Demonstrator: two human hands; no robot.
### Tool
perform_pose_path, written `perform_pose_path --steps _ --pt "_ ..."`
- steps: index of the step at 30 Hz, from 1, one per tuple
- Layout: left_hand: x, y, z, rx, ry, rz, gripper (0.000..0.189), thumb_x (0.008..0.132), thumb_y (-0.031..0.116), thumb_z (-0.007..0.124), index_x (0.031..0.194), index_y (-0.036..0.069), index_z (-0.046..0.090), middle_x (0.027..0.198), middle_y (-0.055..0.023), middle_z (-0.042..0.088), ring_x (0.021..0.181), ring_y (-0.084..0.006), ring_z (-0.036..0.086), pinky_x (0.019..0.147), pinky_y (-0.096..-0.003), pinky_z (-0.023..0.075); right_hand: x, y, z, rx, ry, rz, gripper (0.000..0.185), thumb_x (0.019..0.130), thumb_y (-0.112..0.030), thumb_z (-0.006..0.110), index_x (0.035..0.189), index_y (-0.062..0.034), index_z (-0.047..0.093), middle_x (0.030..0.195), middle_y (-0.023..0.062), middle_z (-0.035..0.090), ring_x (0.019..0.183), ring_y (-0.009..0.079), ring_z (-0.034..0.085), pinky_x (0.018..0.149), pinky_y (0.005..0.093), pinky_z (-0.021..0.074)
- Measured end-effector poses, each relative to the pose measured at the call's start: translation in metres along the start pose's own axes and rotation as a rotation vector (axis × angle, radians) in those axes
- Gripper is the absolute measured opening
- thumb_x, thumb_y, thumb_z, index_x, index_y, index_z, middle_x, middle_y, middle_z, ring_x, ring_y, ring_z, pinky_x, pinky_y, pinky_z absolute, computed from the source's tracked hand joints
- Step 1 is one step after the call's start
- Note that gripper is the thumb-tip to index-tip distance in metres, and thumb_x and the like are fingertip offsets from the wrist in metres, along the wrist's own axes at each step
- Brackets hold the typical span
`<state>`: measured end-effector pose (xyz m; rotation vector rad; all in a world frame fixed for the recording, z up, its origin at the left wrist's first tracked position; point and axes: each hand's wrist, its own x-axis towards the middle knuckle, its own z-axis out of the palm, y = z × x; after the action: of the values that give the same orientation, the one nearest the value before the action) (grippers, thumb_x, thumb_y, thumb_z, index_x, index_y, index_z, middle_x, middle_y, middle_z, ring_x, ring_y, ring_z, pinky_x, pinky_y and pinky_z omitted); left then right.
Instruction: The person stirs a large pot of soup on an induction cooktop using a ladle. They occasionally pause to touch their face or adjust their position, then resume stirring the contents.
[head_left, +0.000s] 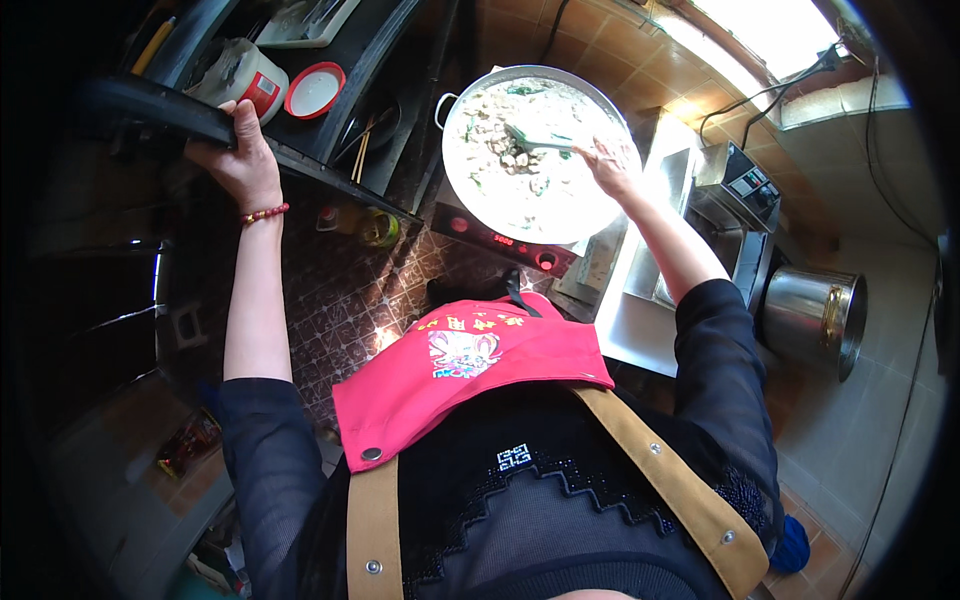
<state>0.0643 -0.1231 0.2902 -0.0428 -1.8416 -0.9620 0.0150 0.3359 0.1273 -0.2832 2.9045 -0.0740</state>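
My left hand (238, 146), with a beaded bracelet at the wrist, is closed around a thick black bar-like object (169, 112) at the upper left. Its far end is lost in shadow, and I cannot tell what it belongs to. With my right hand (606, 166) I grip the pale handle of a ladle or large spoon (551, 142). The bowl of this utensil dips into a wide metal pot (448, 161) of pale soup with mushroom-like pieces and green leaves. Strong light washes out the pot's right side. Beneath the pot is an induction cooker (491, 238) with a lit red display.
A white tub (259, 75) and a red-rimmed lid (316, 91) sit on the dark shelf at left, with chopsticks (364, 150) nearby. At right are a metal counter (637, 352), a metal appliance (739, 184) and a steel stockpot (806, 315). A bottle (375, 227) stands low on the left.
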Motion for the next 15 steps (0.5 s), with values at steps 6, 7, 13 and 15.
perform_pose_path --steps 6,7,13,15 --pt "-0.002 -0.022 -0.005 -0.008 -0.019 0.030 0.041 0.083 0.039 0.066 0.090 0.001 0.051 0.091 -0.0077 0.051 0.084 -0.0172 0.056 0.077 -0.0315 0.0483 -0.047 0.020 -0.043 -0.021 0.031 -0.025 0.034 0.077 -0.022 0.068 0.110 -0.0195 0.065 0.103 0.0130 0.065 0.093 0.0281 0.062 0.085 0.0349 0.0483" --pt "-0.002 -0.021 -0.004 -0.029 -0.010 0.023 0.042 0.083 0.039 0.066 0.092 0.001 0.049 0.091 -0.0076 0.052 0.083 -0.0167 0.056 0.076 -0.0307 0.0489 -0.060 0.005 -0.070 0.055 -0.109 0.155 0.038 0.074 -0.022 0.070 0.111 -0.0199 0.065 0.107 0.0114 0.064 0.097 0.0263 0.061 0.087 0.0341 0.0472" --pt "0.001 -0.025 0.000 -0.040 -0.061 0.008 0.050 0.083 0.035 0.067 0.098 -0.003 0.039 0.089 -0.0095 0.055 0.079 -0.0160 0.059 0.072 -0.0282 0.0520 -0.087 0.065 -0.069 0.275 -0.297 0.283 0.039 0.071 -0.019 0.070 0.109 -0.0141 0.067 0.075 0.0079 0.067 0.069 0.0156 0.063 0.070 0.0280 0.0496" --pt "0.001 -0.025 0.000 -0.057 -0.039 0.010 0.053 0.083 0.035 0.067 0.099 -0.005 0.037 0.088 -0.0105 0.055 0.079 -0.0167 0.060 0.071 -0.0284 0.0528 -0.097 0.068 -0.074 0.295 -0.301 0.292 0.036 0.072 -0.019 0.069 0.107 -0.0101 0.067 0.068 0.0059 0.066 0.059 0.0123 0.062 0.063 0.0272 0.0506"
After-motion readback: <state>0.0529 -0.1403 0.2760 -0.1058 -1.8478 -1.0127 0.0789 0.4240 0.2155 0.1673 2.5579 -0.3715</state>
